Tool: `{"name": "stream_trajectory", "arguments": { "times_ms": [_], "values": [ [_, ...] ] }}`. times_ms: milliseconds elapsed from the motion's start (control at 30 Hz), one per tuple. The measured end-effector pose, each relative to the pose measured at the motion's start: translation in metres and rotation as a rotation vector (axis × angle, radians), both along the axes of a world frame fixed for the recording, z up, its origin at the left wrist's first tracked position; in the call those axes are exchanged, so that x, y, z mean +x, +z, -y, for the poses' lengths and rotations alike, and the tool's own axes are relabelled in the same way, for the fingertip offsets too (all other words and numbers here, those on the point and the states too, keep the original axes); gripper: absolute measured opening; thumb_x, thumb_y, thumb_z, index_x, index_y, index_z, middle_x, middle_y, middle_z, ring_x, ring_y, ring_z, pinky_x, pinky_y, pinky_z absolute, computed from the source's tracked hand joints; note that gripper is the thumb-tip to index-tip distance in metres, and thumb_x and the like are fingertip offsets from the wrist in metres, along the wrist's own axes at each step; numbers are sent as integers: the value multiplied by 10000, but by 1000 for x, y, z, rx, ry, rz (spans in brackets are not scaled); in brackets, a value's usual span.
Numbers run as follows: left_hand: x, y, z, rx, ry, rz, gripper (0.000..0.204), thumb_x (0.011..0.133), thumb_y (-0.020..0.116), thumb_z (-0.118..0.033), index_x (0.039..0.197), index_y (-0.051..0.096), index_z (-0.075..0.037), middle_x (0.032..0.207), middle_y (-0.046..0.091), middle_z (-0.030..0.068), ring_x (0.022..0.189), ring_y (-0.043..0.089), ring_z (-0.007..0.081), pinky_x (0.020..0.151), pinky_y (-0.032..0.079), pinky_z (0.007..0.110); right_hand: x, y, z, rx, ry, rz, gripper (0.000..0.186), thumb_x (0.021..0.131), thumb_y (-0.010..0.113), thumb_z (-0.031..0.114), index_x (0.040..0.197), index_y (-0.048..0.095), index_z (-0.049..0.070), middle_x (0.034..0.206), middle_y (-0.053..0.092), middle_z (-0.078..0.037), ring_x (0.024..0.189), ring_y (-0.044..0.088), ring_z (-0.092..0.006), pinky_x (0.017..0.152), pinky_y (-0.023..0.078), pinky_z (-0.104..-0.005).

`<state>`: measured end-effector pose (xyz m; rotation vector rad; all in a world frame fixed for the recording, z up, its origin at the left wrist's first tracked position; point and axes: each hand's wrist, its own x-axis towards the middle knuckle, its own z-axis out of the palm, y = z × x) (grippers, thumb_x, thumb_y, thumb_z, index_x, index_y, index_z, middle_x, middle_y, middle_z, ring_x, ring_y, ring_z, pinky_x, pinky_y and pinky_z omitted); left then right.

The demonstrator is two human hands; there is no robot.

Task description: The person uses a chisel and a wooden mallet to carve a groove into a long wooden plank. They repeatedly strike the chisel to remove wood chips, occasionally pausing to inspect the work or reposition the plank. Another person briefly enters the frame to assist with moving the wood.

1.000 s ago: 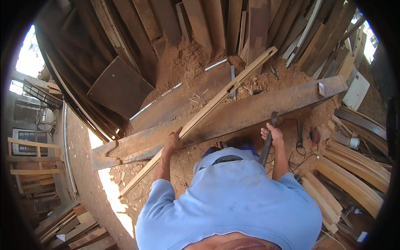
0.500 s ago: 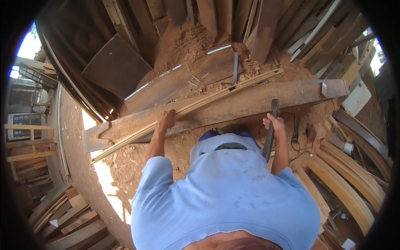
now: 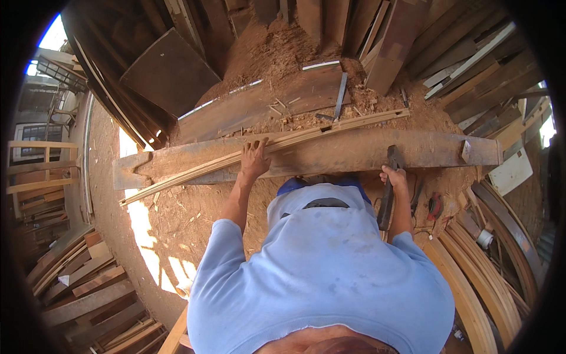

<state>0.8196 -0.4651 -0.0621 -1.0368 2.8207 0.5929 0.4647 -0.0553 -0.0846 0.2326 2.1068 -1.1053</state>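
A long, thin grooved wood strip [image 3: 200, 172] lies at a slant across a thick, worn wooden beam [image 3: 424, 150], its left end jutting past the beam's near edge. My left hand [image 3: 254, 162] rests over the strip near its middle, fingers spread onto the beam, so it is open. Close to the beam's near edge on the right, my right hand [image 3: 394, 176] is closed around a dark, bar-shaped tool [image 3: 386, 203]. The tool's wider end [image 3: 393, 154] points away from me over the beam; its exact kind is unclear.
A metal square [image 3: 341, 97] and wood scraps lie on a dusty board [image 3: 236, 115] beyond the beam. Sawdust [image 3: 265, 50] heaps behind it. Planks lean along the back. Curved timbers [image 3: 471, 277] and a red-and-black object [image 3: 435, 206] are at right; stacked offcuts [image 3: 94, 295] at left.
My left hand has slid right along the strip, and its fingers have spread. My right hand keeps hold of the dark tool. The whole view has shifted slightly.
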Motion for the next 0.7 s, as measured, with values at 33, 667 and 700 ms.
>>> {"name": "stream_trajectory", "arguments": {
  "times_ms": [33, 667, 700],
  "values": [
    [-10, -3, -10, -66, -10, -4, 794, 786, 786, -305, 1486, 433, -177, 1422, 503, 233, 1334, 425, 465, 1148, 311, 567, -18, -10, -4, 40, 33, -37, 282, 859, 797, 215, 981, 683, -12, 834, 732, -139, 597, 667, -211, 552, 534, -351],
    [27, 26, -338, 1806, 980, 53, 995, 946, 541, -683, 1630, 95, -114, 1513, 464, 260, 1335, 518, 389, 1124, 395, 564, -179, 30, 24, 804, 1512, -433, 252, 850, 703, 114, 1082, 747, 25, 1180, 708, -230, 1143, 679, -362, 920, 562, -458],
    [46, 9, -374, 2101, 1005, -27, 979, 949, 534, -686, 1630, 135, -106, 1503, 482, 242, 1339, 516, 358, 1135, 395, 527, -175, 40, 31, 799, 1547, -413, 253, 860, 689, 111, 1091, 747, 25, 1182, 710, -227, 1142, 680, -361, 921, 561, -458]
  ]
}}
